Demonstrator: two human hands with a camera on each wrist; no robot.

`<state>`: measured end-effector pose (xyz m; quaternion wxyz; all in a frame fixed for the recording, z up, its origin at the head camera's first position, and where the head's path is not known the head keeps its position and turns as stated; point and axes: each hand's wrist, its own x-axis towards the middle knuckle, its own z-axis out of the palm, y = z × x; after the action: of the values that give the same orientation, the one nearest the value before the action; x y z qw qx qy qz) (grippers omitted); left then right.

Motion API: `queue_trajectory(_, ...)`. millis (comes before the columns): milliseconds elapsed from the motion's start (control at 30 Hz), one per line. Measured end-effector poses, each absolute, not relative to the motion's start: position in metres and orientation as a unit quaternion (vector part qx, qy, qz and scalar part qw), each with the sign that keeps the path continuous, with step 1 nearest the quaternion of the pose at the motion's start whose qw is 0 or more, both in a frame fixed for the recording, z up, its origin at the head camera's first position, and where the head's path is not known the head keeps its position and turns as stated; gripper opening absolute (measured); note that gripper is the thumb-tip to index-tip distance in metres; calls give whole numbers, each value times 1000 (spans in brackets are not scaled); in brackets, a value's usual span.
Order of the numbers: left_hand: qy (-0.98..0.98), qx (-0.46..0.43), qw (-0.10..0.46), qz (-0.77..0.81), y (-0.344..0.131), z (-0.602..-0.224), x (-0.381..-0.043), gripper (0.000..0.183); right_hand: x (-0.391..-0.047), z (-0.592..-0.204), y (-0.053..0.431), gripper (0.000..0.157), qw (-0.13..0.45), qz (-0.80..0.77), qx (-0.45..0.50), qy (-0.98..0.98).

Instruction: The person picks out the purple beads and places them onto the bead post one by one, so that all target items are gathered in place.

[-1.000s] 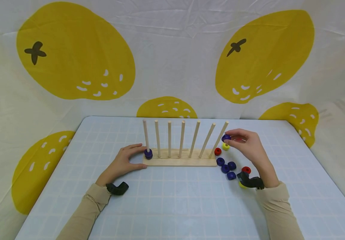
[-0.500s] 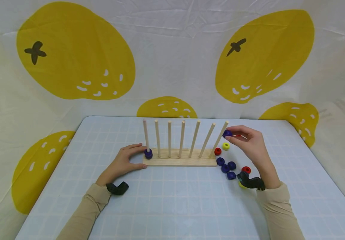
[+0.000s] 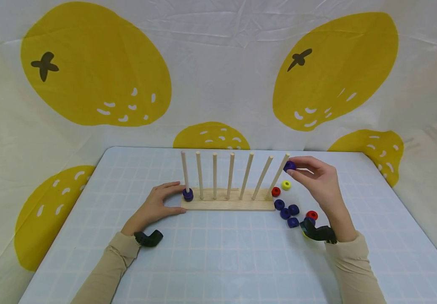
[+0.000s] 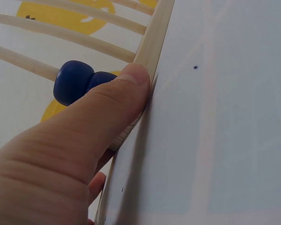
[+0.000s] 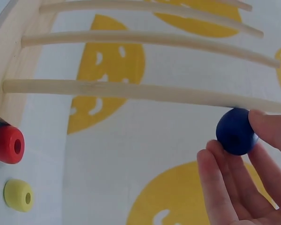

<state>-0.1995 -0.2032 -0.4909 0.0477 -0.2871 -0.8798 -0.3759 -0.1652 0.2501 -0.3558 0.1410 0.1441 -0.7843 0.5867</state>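
My right hand (image 3: 316,179) pinches a dark blue bead (image 3: 289,166) between thumb and fingers. In the right wrist view that blue bead (image 5: 236,131) is close beside the upper end of the rightmost peg (image 5: 145,91). My left hand (image 3: 157,207) grips the left end of the wooden peg stand (image 3: 230,205), thumb along its front edge. Close to that thumb in the left wrist view, two blue beads (image 4: 73,83) sit stacked at the foot of the leftmost peg (image 4: 23,61). The stand's other pegs are bare.
Loose beads lie right of the stand: several blue beads (image 3: 285,213), a red bead (image 3: 276,192), a yellow bead (image 3: 286,185) and another red bead (image 3: 311,215). My right wrist's camera (image 3: 318,231) hides part of the nearest ones. A fruit-print cloth (image 3: 222,63) hangs behind the table.
My right hand has risen with the blue bead, from lower beside the rightmost peg to near its top, uncovering the yellow bead. The left hand and the stand have stayed still.
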Motion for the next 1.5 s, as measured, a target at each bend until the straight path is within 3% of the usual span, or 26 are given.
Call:
queue_trajectory(867, -883, -278, 37, -377, -203, -489, -198, 70, -150, -334, 233, 31, 238, 670, 147, -687)
queue_trajectory(1500, -888, -269, 31, -371, -202, -490, -197, 71, -151, -305, 210, 31, 269, 715, 176, -621)
